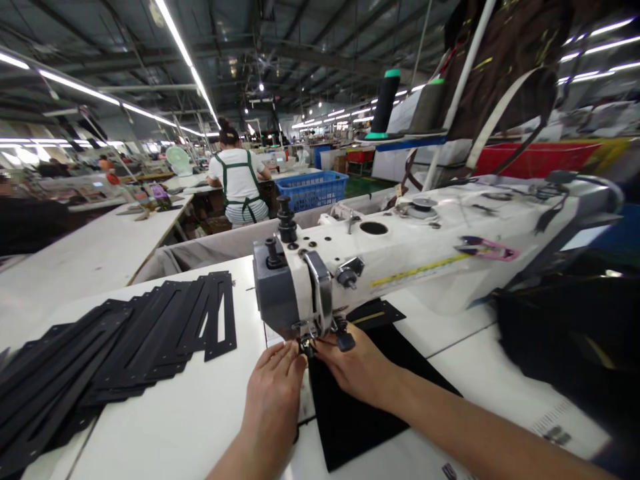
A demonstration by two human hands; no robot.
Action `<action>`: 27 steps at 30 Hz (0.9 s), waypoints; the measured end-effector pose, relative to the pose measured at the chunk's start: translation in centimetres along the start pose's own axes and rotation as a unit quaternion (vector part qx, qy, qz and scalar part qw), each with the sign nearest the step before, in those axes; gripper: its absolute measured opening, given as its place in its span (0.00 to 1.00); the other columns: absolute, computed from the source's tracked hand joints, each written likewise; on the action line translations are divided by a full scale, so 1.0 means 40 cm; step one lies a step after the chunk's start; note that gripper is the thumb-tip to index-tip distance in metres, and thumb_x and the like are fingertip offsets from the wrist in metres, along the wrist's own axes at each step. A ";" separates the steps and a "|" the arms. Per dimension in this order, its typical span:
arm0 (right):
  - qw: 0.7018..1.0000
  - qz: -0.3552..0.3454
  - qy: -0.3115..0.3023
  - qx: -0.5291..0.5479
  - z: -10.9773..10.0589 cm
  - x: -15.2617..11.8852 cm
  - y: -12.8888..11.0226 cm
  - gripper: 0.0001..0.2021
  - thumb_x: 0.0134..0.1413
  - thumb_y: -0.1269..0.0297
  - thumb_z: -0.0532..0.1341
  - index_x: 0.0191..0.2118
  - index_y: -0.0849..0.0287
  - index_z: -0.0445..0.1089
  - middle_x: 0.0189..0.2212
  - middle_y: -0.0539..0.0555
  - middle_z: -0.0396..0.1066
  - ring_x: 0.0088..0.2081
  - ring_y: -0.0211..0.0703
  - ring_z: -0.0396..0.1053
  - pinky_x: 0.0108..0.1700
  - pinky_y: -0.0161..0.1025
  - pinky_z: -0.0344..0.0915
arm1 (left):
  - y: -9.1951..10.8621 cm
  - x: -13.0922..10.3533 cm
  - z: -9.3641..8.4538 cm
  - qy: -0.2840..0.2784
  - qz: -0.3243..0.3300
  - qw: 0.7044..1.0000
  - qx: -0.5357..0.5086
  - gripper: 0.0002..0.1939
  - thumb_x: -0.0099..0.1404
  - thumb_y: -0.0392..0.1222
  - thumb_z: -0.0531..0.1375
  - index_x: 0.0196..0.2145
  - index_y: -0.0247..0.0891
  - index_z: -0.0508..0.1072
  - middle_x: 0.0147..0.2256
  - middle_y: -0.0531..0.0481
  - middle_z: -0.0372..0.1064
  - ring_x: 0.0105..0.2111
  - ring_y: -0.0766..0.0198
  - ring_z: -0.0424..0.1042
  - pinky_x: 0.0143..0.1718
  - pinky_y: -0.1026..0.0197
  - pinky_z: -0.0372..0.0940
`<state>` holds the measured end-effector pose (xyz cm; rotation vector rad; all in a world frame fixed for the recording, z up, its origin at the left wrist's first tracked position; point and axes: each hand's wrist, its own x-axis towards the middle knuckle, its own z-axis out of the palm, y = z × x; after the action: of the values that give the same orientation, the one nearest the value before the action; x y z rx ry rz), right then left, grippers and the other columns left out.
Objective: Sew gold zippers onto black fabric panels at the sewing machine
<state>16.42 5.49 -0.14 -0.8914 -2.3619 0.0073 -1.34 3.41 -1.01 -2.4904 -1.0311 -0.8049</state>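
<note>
A white sewing machine (310,293) with a grey front cover stands before me. My left hand (277,380) is at the left of its presser foot (306,345), fingers closed together, and what the tips pinch is hidden. From the right, my right hand (357,363) reaches in under the machine head, fingers bent and closed on a black fabric piece (345,427) beside the foot. This fabric lies flat on the white table under that hand. Behind it rests a smaller black piece (375,313) with a slot.
Left of the machine, several black slotted frame pieces (165,327) overlap in a fanned row. Dark material (565,340) lies at the right. Thread snips (487,248) rest on the machine arm. Beyond are thread cones (386,107), a blue basket (313,190) and a co-worker (240,180).
</note>
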 end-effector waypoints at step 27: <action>0.974 0.192 0.076 -0.096 -0.083 -0.308 -0.259 0.17 0.60 0.64 0.50 0.51 0.67 0.60 0.44 0.63 0.65 0.48 0.52 0.61 0.54 0.57 0.54 | 0.242 -0.005 -0.192 -0.143 -0.574 0.533 -0.605 0.23 0.49 0.50 0.66 0.38 0.32 0.71 0.29 0.47 0.71 0.29 0.64 0.70 0.24 0.67 0.59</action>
<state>19.29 -10.57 -1.90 -1.3821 -2.0415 -0.1318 2.69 -7.11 4.14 -2.4013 -3.3064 -2.0460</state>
